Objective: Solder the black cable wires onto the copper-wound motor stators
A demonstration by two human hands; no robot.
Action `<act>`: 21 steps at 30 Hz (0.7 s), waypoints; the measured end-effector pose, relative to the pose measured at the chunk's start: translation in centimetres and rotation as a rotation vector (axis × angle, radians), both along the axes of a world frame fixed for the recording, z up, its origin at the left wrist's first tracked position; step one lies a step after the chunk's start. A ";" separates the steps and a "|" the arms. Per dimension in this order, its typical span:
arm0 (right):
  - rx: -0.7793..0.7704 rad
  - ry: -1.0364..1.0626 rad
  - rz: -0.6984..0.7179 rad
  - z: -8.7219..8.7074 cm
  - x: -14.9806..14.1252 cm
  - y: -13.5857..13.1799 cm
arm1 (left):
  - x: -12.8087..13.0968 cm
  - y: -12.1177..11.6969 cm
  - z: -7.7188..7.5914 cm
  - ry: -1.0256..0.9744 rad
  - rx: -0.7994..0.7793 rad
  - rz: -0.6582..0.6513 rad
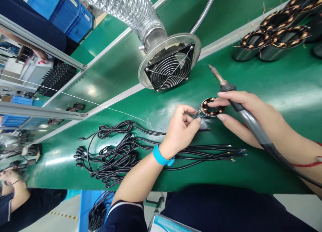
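Note:
A small round stator with copper windings lies on the green bench. My left hand, with a blue wristband, pinches a black wire end against the stator's left edge. My right hand holds a soldering iron between its fingers, tip pointing up and left, away from the stator; its thumb and forefinger also touch the stator's right side. A bundle of black cables with stripped ends lies in front of me, below both hands.
A fume-extraction fan on a silver flexible duct stands just behind the stator. Several larger wound stators sit at the far right. A thin solder wire runs in from the left. Another person sits at lower left.

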State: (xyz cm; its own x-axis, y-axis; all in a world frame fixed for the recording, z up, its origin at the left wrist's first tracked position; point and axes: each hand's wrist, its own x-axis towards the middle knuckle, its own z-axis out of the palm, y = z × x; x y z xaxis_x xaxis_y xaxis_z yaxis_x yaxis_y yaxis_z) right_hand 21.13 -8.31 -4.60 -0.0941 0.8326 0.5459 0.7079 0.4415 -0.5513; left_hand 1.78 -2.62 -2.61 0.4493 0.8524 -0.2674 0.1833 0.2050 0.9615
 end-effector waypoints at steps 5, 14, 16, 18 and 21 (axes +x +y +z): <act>0.007 -0.068 0.043 -1.4 -0.1 1.3 | -0.7 1.5 1.3 0.047 -0.299 -0.174; 0.005 -0.048 0.065 -0.9 -0.4 0.5 | -0.4 2.0 1.6 -0.061 -0.345 0.004; 0.006 -0.049 0.066 -0.7 -0.3 0.3 | -0.2 1.8 1.6 -0.049 -0.353 -0.001; -0.011 -0.057 0.073 -0.6 -0.2 0.3 | 0.1 1.7 1.7 -0.029 -0.351 0.008; -0.024 -0.050 0.085 -0.5 -0.4 0.4 | 0.3 1.6 1.9 -0.014 -0.345 0.013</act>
State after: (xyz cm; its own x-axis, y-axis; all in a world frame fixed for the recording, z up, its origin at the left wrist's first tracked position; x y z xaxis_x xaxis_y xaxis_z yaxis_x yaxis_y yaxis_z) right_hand 20.71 -7.88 -5.14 -0.1912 0.8333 0.5187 0.6955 0.4879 -0.5274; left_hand 2.12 -1.06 -0.69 0.4442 0.7189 -0.5347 0.1660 0.5204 0.8376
